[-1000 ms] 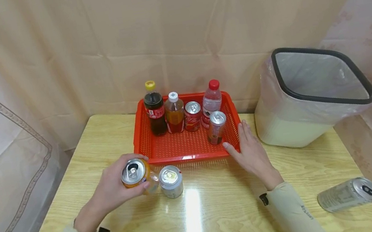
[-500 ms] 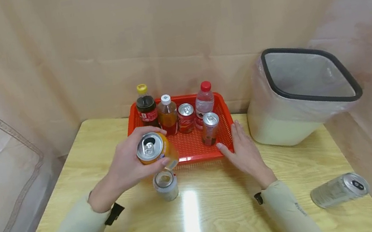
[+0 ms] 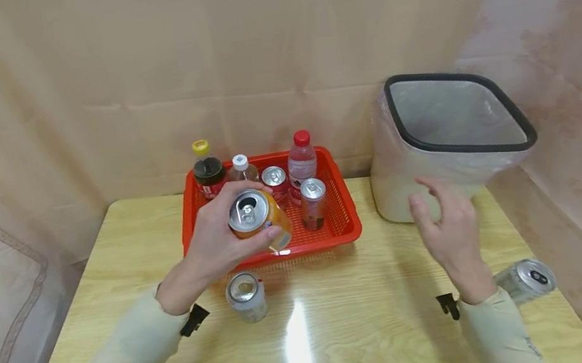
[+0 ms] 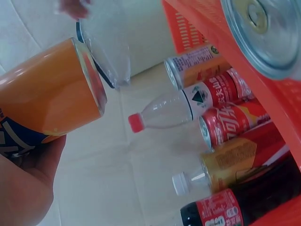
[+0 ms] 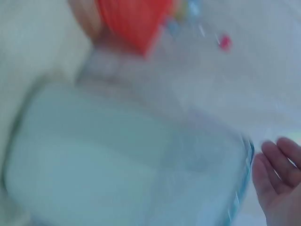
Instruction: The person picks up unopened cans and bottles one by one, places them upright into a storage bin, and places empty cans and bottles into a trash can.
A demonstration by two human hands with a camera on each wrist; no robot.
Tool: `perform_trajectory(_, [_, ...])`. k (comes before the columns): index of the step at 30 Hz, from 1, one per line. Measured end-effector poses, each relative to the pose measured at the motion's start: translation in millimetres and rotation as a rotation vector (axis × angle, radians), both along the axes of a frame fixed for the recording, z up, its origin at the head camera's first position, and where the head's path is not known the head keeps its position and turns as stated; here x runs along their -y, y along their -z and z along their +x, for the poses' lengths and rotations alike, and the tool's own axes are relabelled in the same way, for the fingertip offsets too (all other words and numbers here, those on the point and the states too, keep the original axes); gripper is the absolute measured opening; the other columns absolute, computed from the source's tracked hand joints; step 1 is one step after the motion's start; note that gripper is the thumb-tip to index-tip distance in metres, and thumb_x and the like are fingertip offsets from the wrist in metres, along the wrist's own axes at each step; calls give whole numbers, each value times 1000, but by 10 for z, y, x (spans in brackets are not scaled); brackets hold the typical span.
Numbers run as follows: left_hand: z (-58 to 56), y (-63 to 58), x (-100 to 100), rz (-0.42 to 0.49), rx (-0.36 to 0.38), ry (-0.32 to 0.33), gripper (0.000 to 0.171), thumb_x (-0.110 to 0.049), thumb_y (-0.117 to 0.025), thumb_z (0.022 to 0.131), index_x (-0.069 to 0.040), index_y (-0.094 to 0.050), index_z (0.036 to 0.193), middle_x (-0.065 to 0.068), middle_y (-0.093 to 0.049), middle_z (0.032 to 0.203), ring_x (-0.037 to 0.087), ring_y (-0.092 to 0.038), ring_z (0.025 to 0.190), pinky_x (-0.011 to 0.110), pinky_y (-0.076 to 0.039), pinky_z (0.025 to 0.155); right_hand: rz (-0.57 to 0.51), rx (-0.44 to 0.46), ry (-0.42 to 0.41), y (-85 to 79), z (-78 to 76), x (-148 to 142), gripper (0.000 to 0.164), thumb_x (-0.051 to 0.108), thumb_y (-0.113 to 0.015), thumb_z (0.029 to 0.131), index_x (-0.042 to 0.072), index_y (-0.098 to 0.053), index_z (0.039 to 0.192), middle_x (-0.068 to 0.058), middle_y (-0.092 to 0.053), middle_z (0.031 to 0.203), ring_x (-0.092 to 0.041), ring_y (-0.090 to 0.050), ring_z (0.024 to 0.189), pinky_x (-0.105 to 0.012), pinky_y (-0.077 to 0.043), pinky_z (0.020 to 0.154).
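Note:
My left hand (image 3: 209,246) grips an orange drink can (image 3: 275,219), its mouth opened, tilted over the front left of the red basket (image 3: 347,235). In the left wrist view the orange can (image 4: 51,89) lies along the thumb. My right hand (image 3: 451,225) is raised in front of the waste bin (image 3: 392,190), fingers loosely extended, with nothing in it. A silver can (image 3: 250,307) stands on the table just before the basket. Another silver can (image 3: 524,282) lies on its side, partly hidden by the right forearm.
Inside the basket stand a cola bottle (image 3: 209,173), a white-capped bottle (image 3: 241,169), a red can (image 3: 275,179), a red-capped bottle (image 3: 302,163) and a slim can (image 3: 313,206). The bin, lined with a clear bag, has a black rim (image 3: 464,146). Curtains hang behind the table.
The left hand has carried the orange can up and right, from beside the standing silver can to over the basket. My right hand has left the basket's side and moved right, towards the bin.

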State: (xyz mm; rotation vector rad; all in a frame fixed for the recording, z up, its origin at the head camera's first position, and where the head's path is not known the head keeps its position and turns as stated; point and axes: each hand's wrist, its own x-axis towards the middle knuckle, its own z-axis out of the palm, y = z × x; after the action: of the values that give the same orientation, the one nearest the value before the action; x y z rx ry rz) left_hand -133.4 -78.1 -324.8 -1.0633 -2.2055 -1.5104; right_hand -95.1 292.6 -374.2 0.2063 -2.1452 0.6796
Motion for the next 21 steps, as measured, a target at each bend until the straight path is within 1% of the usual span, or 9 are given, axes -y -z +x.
perform_trajectory(2, [-18, 0, -14, -9, 5, -7, 57, -11, -89, 78, -4, -58, 125, 6, -70, 119, 20, -70, 102, 34, -60, 87, -28, -106, 77, -129, 9, -152, 55, 42, -56, 99, -5, -68, 125, -26, -69, 120, -45, -63, 106, -53, -47, 92])
perform_trajectory(4, [-49, -5, -35, -17, 11, -11, 57, -12, -89, 79, -4, -58, 125, 7, -70, 118, 20, -70, 102, 36, -60, 86, -56, -84, 163, -229, -3, -314, 67, 48, -52, 100, -7, -60, 137, -27, -59, 138, -44, -54, 127, -52, -40, 108])
perform_trajectory(7, [-120, -40, -92, -19, 15, 3, 56, -14, -88, 80, -4, -58, 126, 7, -69, 117, 20, -70, 102, 37, -61, 85, -124, 84, 284, -321, -70, -532, 87, 60, -45, 102, -8, -35, 156, -25, -27, 166, -38, -18, 156, -48, -14, 127])
perform_trajectory(9, [-183, -79, -158, -15, 9, 18, 55, -15, -88, 81, -4, -58, 126, 7, -69, 117, 19, -69, 102, 37, -61, 85, -178, 232, 361, -371, -136, -649, 93, 63, -39, 103, -6, -16, 162, -20, -6, 171, -30, 1, 159, -40, -2, 127])
perform_trajectory(11, [-247, -131, -248, -5, 2, 41, 55, -16, -88, 82, -3, -58, 126, 7, -70, 118, 18, -69, 102, 37, -61, 84, -237, 355, 412, -427, -209, -745, 94, 63, -35, 104, -2, -3, 163, -15, 7, 172, -24, 11, 157, -36, 3, 126])
perform_trajectory(14, [-332, -218, -411, -3, 13, 71, 55, -18, -87, 84, -5, -58, 128, 4, -70, 118, 15, -68, 103, 34, -60, 86, -288, 491, 450, -496, -308, -847, 93, 61, -32, 104, 2, 8, 163, -12, 15, 171, -22, 15, 156, -36, 4, 126])
perform_trajectory(16, [-380, -292, -534, 2, 33, 89, 54, -20, -86, 85, -6, -57, 128, 2, -70, 116, 14, -68, 103, 33, -59, 87, -316, 551, 445, -521, -363, -885, 93, 60, -32, 103, 3, 11, 163, -12, 17, 171, -23, 12, 157, -39, 1, 127])
perform_trajectory(18, [-425, -374, -661, -5, 54, 93, 53, -24, -86, 85, -8, -58, 128, 0, -69, 113, 12, -67, 102, 31, -58, 89, -345, 584, 435, -527, -404, -906, 93, 59, -33, 103, 4, 13, 163, -12, 17, 171, -24, 9, 157, -40, -1, 128])
perform_trajectory(21, [-506, -496, -875, -17, 49, 85, 54, -30, -85, 85, -9, -59, 127, -1, -66, 114, 11, -64, 104, 29, -56, 90, -389, 602, 427, -521, -431, -929, 92, 58, -33, 103, 7, 13, 164, -9, 17, 171, -24, 5, 157, -40, -3, 128])
